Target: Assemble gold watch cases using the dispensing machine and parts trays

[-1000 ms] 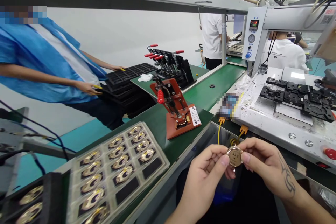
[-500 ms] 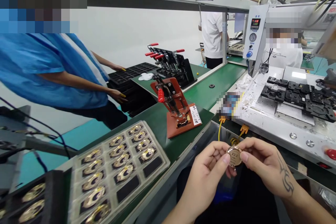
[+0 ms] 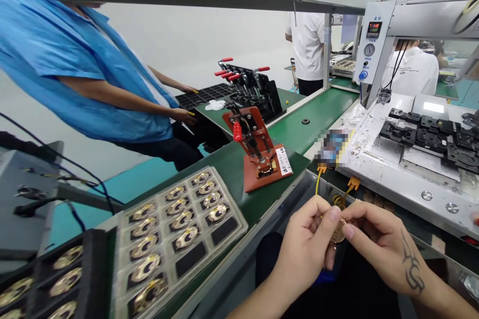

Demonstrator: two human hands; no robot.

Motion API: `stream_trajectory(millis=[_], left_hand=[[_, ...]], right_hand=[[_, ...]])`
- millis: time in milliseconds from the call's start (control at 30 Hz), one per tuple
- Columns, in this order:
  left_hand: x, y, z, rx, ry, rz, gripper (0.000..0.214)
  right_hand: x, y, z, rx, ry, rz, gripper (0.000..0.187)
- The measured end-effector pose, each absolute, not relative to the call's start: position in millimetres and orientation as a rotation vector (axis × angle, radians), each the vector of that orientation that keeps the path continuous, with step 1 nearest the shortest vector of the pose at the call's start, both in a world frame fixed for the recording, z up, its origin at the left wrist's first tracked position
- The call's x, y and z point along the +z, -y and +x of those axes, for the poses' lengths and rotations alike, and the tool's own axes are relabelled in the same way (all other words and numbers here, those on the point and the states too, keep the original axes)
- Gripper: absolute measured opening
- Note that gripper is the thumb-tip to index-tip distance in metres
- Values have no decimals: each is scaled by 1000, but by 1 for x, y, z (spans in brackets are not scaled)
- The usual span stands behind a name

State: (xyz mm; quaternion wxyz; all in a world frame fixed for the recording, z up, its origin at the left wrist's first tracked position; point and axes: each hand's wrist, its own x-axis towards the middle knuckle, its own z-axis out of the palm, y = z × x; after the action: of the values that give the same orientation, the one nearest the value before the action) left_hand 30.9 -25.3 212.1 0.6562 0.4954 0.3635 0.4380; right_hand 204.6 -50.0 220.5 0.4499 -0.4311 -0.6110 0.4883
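A round gold-coloured watch case (image 3: 339, 234) is held at the near edge of the bench, above my lap. Pinched between thumb and fingers, its left side sits in my left hand (image 3: 304, 246). On the other side, my right hand (image 3: 383, 246) grips the rim with thumb and fingertips. The fingers cover much of the case. To the left lies a clear plastic tray (image 3: 164, 254) with rows of gold watch cases in its pockets; two pockets at its near right show only dark lining. Behind my hands stands a reddish-brown clamp fixture (image 3: 258, 159) with a red handle.
A dark foam tray (image 3: 93, 269) with gold parts stands at the lower left. A black fixture with several red-handled clamps (image 3: 254, 89) is farther back. On the right is a press machine (image 3: 377, 50) with black jigs (image 3: 430, 134). A person in blue (image 3: 112, 84) handles black trays.
The watch case has turned in my hands and my left thumb now covers more of it. My view has shifted slightly left. The person in blue has shifted to the right in view.
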Motion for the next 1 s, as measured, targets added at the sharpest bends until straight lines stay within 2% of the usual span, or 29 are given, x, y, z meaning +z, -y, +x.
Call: stream_trajectory(millis=[200,900,1000], left_hand=[[211,25,30,1012,-788,1056,54],[208,24,27,1052,-759,1040,52],[207,23,26,1086,-693,929,37]], right_hand=[[221,48,198,1485,1351,-933,24],[215,46,199,1506,1337,-880,23],[210,41,201,1422,1297,-964,26]])
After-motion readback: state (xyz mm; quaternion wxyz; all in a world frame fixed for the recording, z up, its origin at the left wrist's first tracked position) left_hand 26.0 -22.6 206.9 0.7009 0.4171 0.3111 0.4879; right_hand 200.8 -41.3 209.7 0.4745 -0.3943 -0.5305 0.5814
